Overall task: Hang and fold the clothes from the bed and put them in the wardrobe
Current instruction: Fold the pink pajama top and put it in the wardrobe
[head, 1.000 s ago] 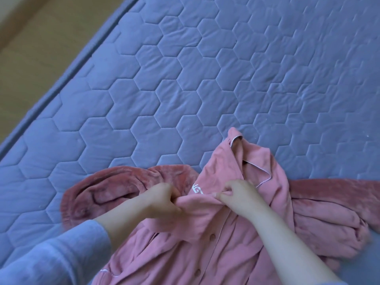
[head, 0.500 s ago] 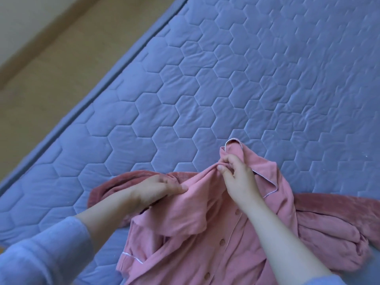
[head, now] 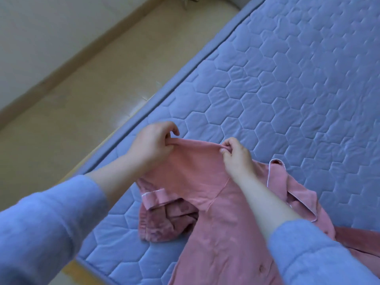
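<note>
Folding looks barely begun: 0 garments seem hung or stored, and the wardrobe is out of sight.
Head view: the left hand [head: 152,145] and the right hand [head: 236,157] each pinch the raised edge of the pink pyjama shirt [head: 197,177]. The shirt droops from them toward 5 o'clock onto the bed [head: 287,79]. A darker fleece garment [head: 162,225] lies partly under it, at 6 o'clock from the left hand, likely next.

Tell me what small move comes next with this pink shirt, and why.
Probably lift it straight up: the left hand and right hand each pinch the pink shirt along one edge, but its lower part lies rumpled on the bed, over a darker garment.
</note>
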Demonstrator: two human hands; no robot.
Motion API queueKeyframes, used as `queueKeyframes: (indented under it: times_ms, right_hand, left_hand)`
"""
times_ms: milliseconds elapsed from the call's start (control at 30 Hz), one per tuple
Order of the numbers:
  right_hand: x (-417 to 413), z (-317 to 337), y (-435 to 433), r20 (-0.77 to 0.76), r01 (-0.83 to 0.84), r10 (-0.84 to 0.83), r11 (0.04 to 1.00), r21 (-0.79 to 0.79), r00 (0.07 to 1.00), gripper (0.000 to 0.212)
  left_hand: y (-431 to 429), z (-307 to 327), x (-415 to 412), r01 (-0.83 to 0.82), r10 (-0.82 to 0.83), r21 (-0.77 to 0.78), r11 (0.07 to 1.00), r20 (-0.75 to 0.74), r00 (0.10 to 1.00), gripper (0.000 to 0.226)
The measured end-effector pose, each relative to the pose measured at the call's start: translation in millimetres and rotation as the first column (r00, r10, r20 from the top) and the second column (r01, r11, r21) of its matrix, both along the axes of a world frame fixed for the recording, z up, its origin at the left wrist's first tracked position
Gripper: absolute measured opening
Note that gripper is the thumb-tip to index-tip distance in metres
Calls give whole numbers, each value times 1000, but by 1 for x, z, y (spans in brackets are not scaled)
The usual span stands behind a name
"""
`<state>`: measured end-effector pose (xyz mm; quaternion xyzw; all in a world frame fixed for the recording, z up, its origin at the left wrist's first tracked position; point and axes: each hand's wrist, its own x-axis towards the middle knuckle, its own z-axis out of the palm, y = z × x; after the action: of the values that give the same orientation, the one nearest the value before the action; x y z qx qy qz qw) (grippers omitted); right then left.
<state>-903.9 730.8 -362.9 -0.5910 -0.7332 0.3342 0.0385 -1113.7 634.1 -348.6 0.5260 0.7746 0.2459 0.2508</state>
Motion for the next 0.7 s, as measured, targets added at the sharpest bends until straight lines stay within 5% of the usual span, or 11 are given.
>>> queueKeyframes:
  times_ms: [67,200,400,567,700]
  right_hand:
    - [-13,-12,5,24,11,-11,1000,-27,1000,4]
    - [-27,-35,1,130,-12,22,997,-77,991,4]
    - [-40,-54,-12,264,31,-35,999,20,964,4]
    - [-49,-56,-11,298,162,-167,986,41,940,7]
    - [-53,-46,-23,240,224,-220,974,10,946,32]
  left_hand:
    - [6,-7,-9,45,-56,-118,992,-95,994,6]
    - [-6,-31,-29,166,-205,-414,895,-51,977,26]
    - [-28,-44,-62,291,-320,-404,867,-4,947,28]
    - [-28,-40,-81,255,-434,-481,839,-309,846,15]
    - [-25,-35,-92,95,-358,-491,866,-477,802,6]
